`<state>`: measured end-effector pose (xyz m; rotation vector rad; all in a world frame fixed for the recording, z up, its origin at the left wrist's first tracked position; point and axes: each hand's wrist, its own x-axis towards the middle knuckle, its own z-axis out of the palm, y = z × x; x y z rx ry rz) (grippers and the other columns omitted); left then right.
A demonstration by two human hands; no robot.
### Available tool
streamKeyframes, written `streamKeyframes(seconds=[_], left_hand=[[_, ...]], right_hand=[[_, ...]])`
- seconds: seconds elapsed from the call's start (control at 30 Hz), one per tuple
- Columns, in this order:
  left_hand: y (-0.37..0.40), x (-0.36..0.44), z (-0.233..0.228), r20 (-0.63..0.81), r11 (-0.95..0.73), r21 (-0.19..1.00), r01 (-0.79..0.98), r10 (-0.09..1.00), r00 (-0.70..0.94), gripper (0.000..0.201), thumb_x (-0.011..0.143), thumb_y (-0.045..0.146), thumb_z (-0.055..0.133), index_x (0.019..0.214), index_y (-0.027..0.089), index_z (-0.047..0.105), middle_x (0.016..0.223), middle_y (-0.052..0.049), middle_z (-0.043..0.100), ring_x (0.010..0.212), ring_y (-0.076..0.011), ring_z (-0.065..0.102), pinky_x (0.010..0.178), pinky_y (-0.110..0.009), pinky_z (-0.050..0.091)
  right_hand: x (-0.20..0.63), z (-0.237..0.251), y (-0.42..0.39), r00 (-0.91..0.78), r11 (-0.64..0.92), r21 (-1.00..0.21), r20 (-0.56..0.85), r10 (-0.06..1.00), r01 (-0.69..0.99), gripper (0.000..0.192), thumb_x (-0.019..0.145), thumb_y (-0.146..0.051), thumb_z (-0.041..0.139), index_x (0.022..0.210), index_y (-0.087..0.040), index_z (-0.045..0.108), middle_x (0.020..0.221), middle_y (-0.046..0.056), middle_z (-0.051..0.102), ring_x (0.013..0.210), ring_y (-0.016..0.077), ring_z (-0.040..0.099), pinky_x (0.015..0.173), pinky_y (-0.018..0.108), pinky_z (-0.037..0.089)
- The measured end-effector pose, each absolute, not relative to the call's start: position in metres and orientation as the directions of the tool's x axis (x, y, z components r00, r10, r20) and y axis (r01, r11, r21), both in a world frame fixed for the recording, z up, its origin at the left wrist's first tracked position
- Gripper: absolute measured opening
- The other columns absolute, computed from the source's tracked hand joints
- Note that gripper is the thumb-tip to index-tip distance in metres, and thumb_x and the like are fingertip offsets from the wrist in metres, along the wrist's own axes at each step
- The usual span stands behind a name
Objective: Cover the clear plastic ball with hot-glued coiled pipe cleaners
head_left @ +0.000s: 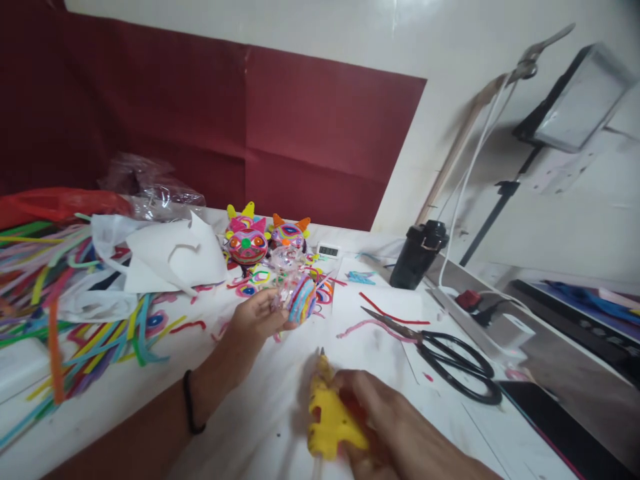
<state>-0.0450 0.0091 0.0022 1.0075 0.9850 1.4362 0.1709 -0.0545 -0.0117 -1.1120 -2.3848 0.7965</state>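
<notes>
Yellow glue gun (327,420) gripped by right hand (387,413) toward tabletop (245,413) front edge; left hand (257,319) pinches striped ornament (303,300), apparently part-covered; decorated faces (249,247) near rear edge appear complete.

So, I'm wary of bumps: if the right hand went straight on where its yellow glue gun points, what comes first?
Most likely the right edge of the striped piece in the left hand; depth is unclear, so the glue gun might pass beside it.
</notes>
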Motion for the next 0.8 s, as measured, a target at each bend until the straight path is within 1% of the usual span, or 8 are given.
streamKeyframes(seconds=[0.07, 0.13, 0.2, 0.27, 0.4, 0.57, 0.67, 0.8], left_hand=[[0.008, -0.045, 0.003, 0.060, -0.077, 0.959, -0.272, 0.996, -0.070, 0.029, 0.061, 0.022, 0.075, 0.088, 0.015, 0.068, 0.075, -0.001, 0.071, 0.070, -0.0181, 0.070, 0.068, -0.029, 0.058], [0.007, -0.046, 0.005, 0.050, -0.064, 0.972, -0.226, 0.996, -0.068, 0.026, 0.063, 0.023, 0.074, 0.087, 0.017, 0.068, 0.073, 0.001, 0.070, 0.065, -0.0173, 0.070, 0.065, -0.028, 0.057], [0.006, -0.045, 0.007, 0.041, -0.052, 0.982, -0.183, 0.997, -0.060, 0.024, 0.064, 0.024, 0.073, 0.087, 0.017, 0.068, 0.071, 0.002, 0.070, 0.061, -0.0165, 0.069, 0.062, -0.027, 0.056], [0.005, -0.044, 0.008, 0.037, -0.045, 0.989, -0.140, 0.998, -0.059, 0.024, 0.064, 0.024, 0.072, 0.087, 0.017, 0.069, 0.069, 0.002, 0.070, 0.059, -0.0162, 0.068, 0.060, -0.027, 0.055], [0.004, -0.043, 0.006, 0.065, -0.071, 0.995, -0.064, 0.994, -0.084, 0.030, 0.064, 0.025, 0.069, 0.092, 0.015, 0.069, 0.066, 0.002, 0.070, 0.054, -0.0162, 0.065, 0.057, -0.028, 0.055], [0.006, -0.047, 0.001, 0.101, -0.095, 0.988, 0.123, 0.994, -0.043, 0.037, 0.068, 0.028, 0.067, 0.102, 0.013, 0.068, 0.059, 0.004, 0.065, 0.050, -0.0142, 0.061, 0.053, -0.026, 0.049], [0.004, -0.051, 0.001, 0.158, -0.155, 0.952, 0.264, 0.987, 0.009, 0.031, 0.074, 0.030, 0.063, 0.101, 0.014, 0.069, 0.050, 0.006, 0.059, 0.051, -0.0139, 0.059, 0.051, -0.024, 0.044], [-0.001, -0.051, 0.007, 0.186, -0.186, 0.934, 0.305, 0.982, 0.030, 0.029, 0.077, 0.030, 0.060, 0.099, 0.015, 0.070, 0.053, 0.006, 0.056, 0.050, -0.0122, 0.057, 0.048, -0.021, 0.042]], right_hand=[[0.177, -0.010, -0.056, -0.502, 0.411, -0.800, 0.162, 0.849, 0.437, 0.039, 0.069, -0.013, 0.058, 0.104, -0.025, 0.047, 0.096, 0.005, 0.061, 0.079, 0.0194, 0.060, 0.066, 0.029, 0.053], [0.183, -0.004, -0.055, -0.402, 0.317, -0.895, 0.177, 0.898, 0.313, 0.032, 0.072, -0.016, 0.062, 0.099, -0.027, 0.049, 0.095, 0.004, 0.060, 0.085, 0.0197, 0.059, 0.064, 0.027, 0.052], [0.188, 0.002, -0.052, -0.371, 0.284, -0.936, 0.192, 0.908, 0.209, 0.028, 0.073, -0.021, 0.068, 0.096, -0.027, 0.053, 0.094, 0.004, 0.060, 0.089, 0.0217, 0.059, 0.067, 0.029, 0.052], [0.192, 0.008, -0.047, -0.387, 0.298, -0.952, 0.247, 0.888, 0.075, 0.029, 0.073, -0.031, 0.072, 0.097, -0.028, 0.056, 0.092, 0.004, 0.062, 0.085, 0.0212, 0.060, 0.069, 0.031, 0.051], [0.199, 0.010, -0.039, -0.374, 0.259, -0.956, 0.293, 0.880, -0.139, 0.034, 0.070, -0.040, 0.076, 0.097, -0.031, 0.059, 0.088, 0.003, 0.065, 0.076, 0.0180, 0.060, 0.065, 0.025, 0.048], [0.205, 0.013, -0.034, -0.378, 0.124, -0.981, 0.172, 0.910, -0.148, 0.044, 0.062, -0.044, 0.080, 0.099, -0.032, 0.059, 0.088, 0.003, 0.067, 0.075, 0.0195, 0.063, 0.059, 0.024, 0.048], [0.206, 0.018, -0.028, -0.367, 0.102, -0.984, 0.149, 0.918, -0.146, 0.051, 0.055, -0.043, 0.085, 0.097, -0.034, 0.059, 0.084, 0.001, 0.068, 0.072, 0.0195, 0.065, 0.061, 0.025, 0.051], [0.210, 0.020, -0.015, -0.379, 0.085, -0.989, 0.125, 0.917, -0.121, 0.054, 0.051, -0.051, 0.085, 0.094, -0.035, 0.058, 0.081, 0.000, 0.070, 0.069, 0.0214, 0.066, 0.064, 0.031, 0.054]])
